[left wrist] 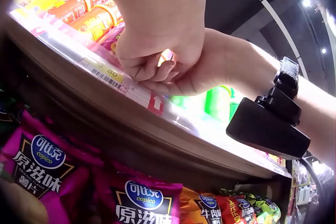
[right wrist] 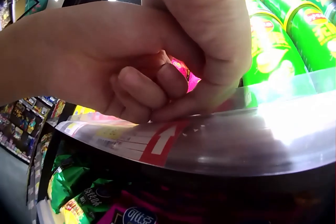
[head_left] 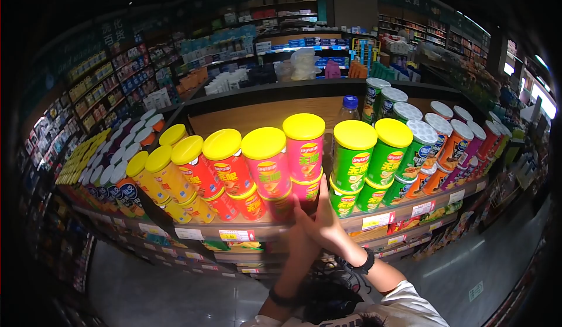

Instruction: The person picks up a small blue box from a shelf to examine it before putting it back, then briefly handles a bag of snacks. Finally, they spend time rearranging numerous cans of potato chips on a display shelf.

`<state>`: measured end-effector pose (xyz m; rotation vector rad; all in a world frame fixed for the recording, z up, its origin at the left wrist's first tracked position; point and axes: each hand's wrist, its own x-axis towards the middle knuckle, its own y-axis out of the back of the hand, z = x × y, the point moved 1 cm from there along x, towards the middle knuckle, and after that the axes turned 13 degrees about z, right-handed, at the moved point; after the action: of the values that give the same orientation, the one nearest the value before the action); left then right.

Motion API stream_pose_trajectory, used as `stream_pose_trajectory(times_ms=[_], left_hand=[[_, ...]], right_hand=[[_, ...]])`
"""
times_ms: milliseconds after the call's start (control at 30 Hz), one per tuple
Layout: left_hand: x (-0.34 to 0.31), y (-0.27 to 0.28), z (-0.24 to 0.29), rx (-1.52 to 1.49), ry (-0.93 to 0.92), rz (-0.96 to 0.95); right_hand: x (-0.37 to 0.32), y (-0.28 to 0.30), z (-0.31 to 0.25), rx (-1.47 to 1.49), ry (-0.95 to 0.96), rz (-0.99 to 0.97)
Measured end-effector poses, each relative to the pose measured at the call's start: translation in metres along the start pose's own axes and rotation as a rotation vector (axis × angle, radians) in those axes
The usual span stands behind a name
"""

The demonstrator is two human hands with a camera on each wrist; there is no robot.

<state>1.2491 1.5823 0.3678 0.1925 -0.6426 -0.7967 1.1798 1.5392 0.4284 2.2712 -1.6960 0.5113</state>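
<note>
Two pink chip cans with yellow lids stand stacked at the front of the shelf, the upper can (head_left: 304, 151) squarely on the lower can (head_left: 307, 190). My left hand (head_left: 302, 226) and right hand (head_left: 326, 226) meet in front of the lower can, holding it from its two sides. Fingers of the right hand run up along its right side. In the left wrist view, the left hand (left wrist: 163, 19) overlaps the right hand (left wrist: 202, 66). Curled left-hand fingers (right wrist: 142, 87) show low over the shelf edge in the right wrist view. Their contact with the can is mostly hidden.
Green chip cans (head_left: 353, 148) stand close on the right, and another pink stack (head_left: 266, 166) on the left. A blue-capped bottle (head_left: 349, 106) is behind. Price labels (head_left: 237, 235) line the shelf lip (right wrist: 236, 145); chip bags (left wrist: 147, 198) sit below it.
</note>
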Motion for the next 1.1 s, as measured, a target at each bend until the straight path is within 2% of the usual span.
stream_pose_trajectory(times_ms=[167,333,533,733,833,933,1033,1100], left_hand=[[-0.001,-0.002,-0.007,0.037,0.001,-0.019],[-0.002,-0.006,-0.006,0.028,-0.013,0.088],[-0.005,-0.003,-0.009,-0.004,-0.026,0.069],[-0.005,-0.003,-0.005,-0.035,-0.026,0.072],[-0.006,-0.004,-0.010,-0.073,-0.046,0.073],[-0.007,-0.004,-0.009,-0.076,0.010,0.073],[-0.005,-0.008,-0.016,0.029,0.159,-0.034],[-0.008,-0.001,-0.011,-0.033,0.003,0.030]], right_hand=[[-0.004,0.000,-0.007,0.003,-0.043,-0.006],[-0.006,0.000,0.004,-0.021,-0.002,0.025],[-0.012,-0.004,0.018,0.025,0.057,0.065],[-0.016,0.001,0.012,-0.040,-0.023,0.059],[-0.018,0.002,0.015,-0.104,-0.005,0.075],[-0.018,0.001,0.019,-0.152,0.071,0.115],[-0.020,0.001,0.016,-0.179,0.124,0.136],[-0.022,0.002,0.017,-0.189,0.143,0.133]])
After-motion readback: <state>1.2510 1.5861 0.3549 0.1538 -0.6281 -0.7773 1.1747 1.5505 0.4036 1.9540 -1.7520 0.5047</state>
